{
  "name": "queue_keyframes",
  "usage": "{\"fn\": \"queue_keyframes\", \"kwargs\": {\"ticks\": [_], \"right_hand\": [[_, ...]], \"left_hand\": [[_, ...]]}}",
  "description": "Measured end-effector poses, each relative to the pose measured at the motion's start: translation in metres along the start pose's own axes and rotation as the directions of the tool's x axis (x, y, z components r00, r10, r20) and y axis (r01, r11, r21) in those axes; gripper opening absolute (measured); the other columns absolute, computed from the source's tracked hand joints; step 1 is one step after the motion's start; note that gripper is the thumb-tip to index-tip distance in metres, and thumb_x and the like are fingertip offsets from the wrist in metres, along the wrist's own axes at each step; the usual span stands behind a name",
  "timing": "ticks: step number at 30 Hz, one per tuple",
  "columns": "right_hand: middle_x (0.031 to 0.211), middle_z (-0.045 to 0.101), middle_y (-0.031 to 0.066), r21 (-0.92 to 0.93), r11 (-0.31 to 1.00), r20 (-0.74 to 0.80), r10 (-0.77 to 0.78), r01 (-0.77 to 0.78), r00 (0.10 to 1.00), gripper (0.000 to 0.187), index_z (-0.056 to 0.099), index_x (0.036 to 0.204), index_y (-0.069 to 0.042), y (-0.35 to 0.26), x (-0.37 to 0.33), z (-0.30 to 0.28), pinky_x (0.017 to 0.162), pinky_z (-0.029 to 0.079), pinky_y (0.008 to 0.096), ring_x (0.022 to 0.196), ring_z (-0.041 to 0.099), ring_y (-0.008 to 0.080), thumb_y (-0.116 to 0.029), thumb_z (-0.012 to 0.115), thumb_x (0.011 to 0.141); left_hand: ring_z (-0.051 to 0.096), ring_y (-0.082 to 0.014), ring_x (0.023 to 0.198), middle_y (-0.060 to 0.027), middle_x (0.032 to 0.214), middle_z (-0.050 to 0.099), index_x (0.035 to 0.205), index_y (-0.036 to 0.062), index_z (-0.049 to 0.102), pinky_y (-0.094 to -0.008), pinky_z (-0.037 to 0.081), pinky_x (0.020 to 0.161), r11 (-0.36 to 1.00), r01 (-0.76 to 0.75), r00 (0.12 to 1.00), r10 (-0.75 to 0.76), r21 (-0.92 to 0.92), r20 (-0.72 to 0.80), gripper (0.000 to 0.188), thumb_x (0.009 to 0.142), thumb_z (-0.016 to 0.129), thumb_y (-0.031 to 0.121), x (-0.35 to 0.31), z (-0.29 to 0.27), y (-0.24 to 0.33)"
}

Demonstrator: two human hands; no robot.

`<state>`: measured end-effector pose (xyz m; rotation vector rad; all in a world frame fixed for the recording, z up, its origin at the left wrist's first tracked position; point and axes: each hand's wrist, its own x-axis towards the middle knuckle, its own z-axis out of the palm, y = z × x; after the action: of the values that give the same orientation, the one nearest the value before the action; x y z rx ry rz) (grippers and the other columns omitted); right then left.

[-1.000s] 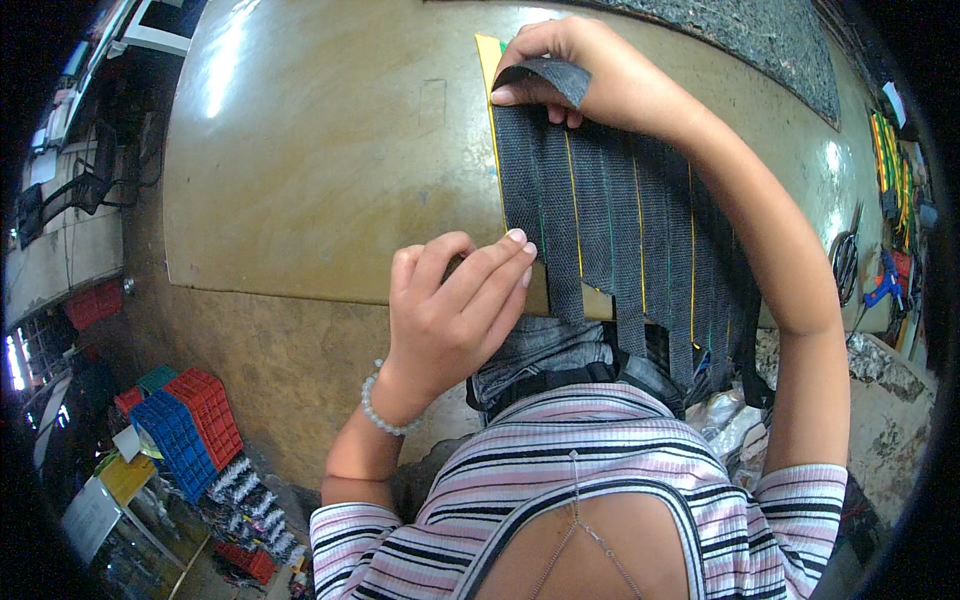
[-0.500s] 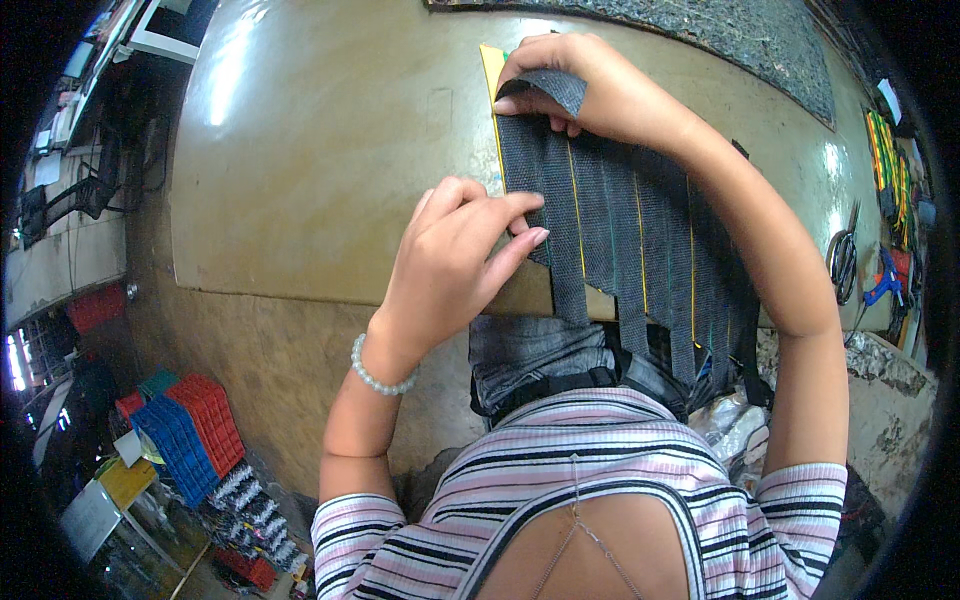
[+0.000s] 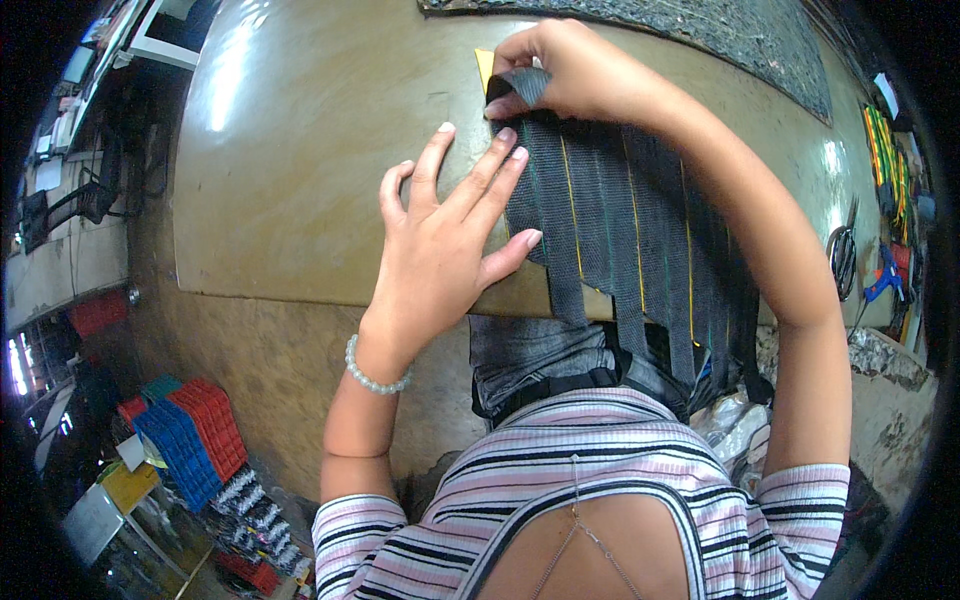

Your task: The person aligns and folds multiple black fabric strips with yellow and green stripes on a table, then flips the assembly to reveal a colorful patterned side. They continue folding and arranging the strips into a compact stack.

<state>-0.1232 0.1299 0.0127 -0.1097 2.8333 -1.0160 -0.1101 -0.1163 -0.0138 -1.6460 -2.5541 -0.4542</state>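
Several black woven strips point(image 3: 600, 205) lie side by side on the table, with thin yellow and green lines between them. Their near ends hang over the table's front edge. At the far left corner of the strips, my right hand point(image 3: 545, 75) pinches one black strip point(image 3: 528, 84), whose end curls up over the fingers. A yellow piece point(image 3: 485, 68) pokes out beside that hand. My left hand point(image 3: 445, 220) is spread open, its fingertips resting on the left edge of the strips and its other fingers over bare tabletop.
The smooth olive-brown table point(image 3: 300, 170) reaches far left. A dark speckled slab point(image 3: 700, 45) lies along its back edge. At the right are coiled black scissors-like handles point(image 3: 842, 255), a blue glue gun point(image 3: 884, 278) and yellow-green cords point(image 3: 885, 150). Red and blue woven pieces point(image 3: 185, 440) stand lower left.
My left hand has opened from a near pinch, its fingers spreading and reaching farther up the strips' left edge. My right hand has shifted slightly left and away, still holding the strip.
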Motion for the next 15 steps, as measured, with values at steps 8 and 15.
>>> {"fn": "queue_keyframes", "kwargs": {"ticks": [8, 15], "right_hand": [[0.071, 0.065, 0.0047, 0.408, 0.882, 0.168, 0.182, -0.237, 0.969, 0.022, 0.066, 0.094, 0.003, 0.011, 0.017, -0.021, 0.057, 0.053, 0.0285, 0.060, 0.064, 0.0130, -0.017, 0.075, 0.094], [0.068, 0.066, 0.0019, 0.328, 0.926, 0.017, 0.189, -0.184, 0.982, 0.033, 0.072, 0.113, -0.001, 0.012, 0.016, -0.010, 0.048, 0.051, 0.0220, 0.053, 0.062, 0.0068, -0.023, 0.079, 0.090]], "left_hand": [[0.036, -0.0331, 0.143, 0.0038, 0.159, 0.046, 0.149, 0.0177, 0.053, -0.0556, 0.026, 0.115, 1.000, 0.027, 1.000, -0.027, -0.009, 0.003, 0.070, 0.088, 0.071, 0.047, -0.001, 0.001, 0.000], [0.037, -0.0312, 0.140, 0.0044, 0.157, 0.047, 0.146, 0.0165, 0.056, -0.0566, 0.028, 0.113, 1.000, 0.020, 1.000, -0.020, 0.017, 0.002, 0.066, 0.089, 0.069, 0.048, -0.001, -0.002, 0.001]]}}
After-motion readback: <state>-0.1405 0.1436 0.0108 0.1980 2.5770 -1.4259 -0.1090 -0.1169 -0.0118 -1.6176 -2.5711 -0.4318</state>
